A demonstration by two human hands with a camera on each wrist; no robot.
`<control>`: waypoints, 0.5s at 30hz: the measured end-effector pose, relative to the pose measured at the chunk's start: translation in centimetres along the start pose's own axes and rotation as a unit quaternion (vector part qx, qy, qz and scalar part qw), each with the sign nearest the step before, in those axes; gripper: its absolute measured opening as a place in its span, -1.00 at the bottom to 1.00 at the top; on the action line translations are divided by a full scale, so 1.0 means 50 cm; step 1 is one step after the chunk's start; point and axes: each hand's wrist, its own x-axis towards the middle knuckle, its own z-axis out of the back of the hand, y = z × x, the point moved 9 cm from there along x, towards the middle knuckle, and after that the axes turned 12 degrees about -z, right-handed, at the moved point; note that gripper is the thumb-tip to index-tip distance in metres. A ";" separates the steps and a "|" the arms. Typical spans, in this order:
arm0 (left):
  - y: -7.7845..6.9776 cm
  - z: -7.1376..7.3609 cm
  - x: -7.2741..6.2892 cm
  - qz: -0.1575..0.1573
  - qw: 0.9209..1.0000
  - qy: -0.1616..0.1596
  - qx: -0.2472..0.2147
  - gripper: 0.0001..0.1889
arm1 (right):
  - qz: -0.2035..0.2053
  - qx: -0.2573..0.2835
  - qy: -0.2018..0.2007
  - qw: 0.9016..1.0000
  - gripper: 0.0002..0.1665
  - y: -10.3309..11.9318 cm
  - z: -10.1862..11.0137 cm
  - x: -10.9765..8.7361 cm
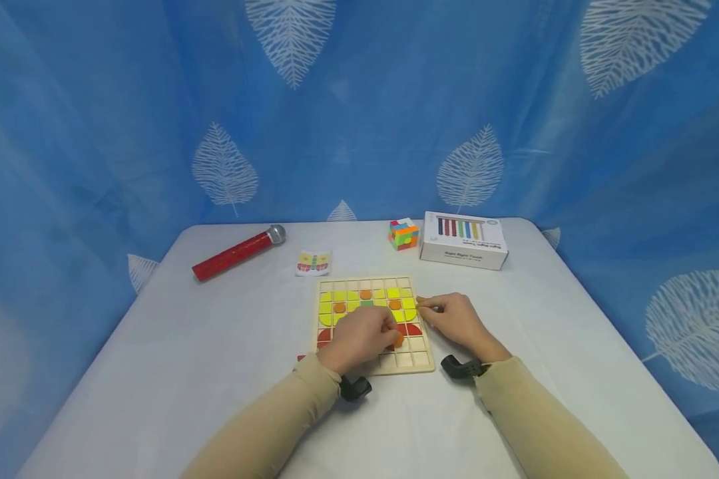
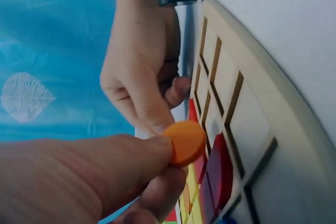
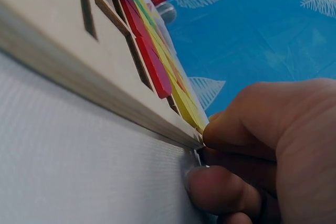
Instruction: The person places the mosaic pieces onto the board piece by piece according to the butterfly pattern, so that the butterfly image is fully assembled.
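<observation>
My left hand (image 1: 362, 332) reaches over the wooden grid board (image 1: 421, 360) and pinches an orange disc (image 2: 188, 143) between thumb and finger, just above the board's near part. At the board's right edge, my right hand (image 1: 455, 320) pinches the rim with thumb and finger (image 3: 226, 124). Yellow pieces (image 1: 325, 308) fill much of the far rows, with several orange discs and a green square (image 1: 367, 303) among them. Red pieces (image 1: 414, 329) lie in the rows nearer me, partly hidden by my left hand. Several near cells show bare wood.
A small pattern card (image 1: 313, 263) lies beyond the board. Further back stand a puzzle cube (image 1: 404, 235) and a white box (image 1: 464, 251). A red microphone-shaped object (image 1: 234, 256) lies at the far left. A red piece (image 1: 301, 357) rests left of the board.
</observation>
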 end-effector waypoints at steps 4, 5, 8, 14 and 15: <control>-0.009 -0.011 0.014 -0.006 1.000 0.006 0.017 -0.92 | 0.002 -0.006 -0.005 1.000 -0.66 0.001 -0.001 0.002; -0.010 -0.013 0.016 -0.007 1.000 0.007 0.017 -0.92 | 0.001 -0.007 -0.005 1.000 -0.66 0.000 -0.002 0.003; -0.014 -0.019 0.019 -0.017 0.999 0.012 0.025 -0.91 | 0.001 -0.009 -0.002 1.000 -0.66 0.000 -0.004 0.002; -0.021 -0.024 0.017 -0.033 0.998 0.020 0.039 -0.89 | -0.004 0.000 0.004 1.000 -0.66 0.000 -0.003 0.001; -0.020 -0.021 0.015 -0.034 0.999 0.017 0.038 -0.91 | -0.006 0.002 0.005 1.000 -0.66 0.000 -0.003 0.001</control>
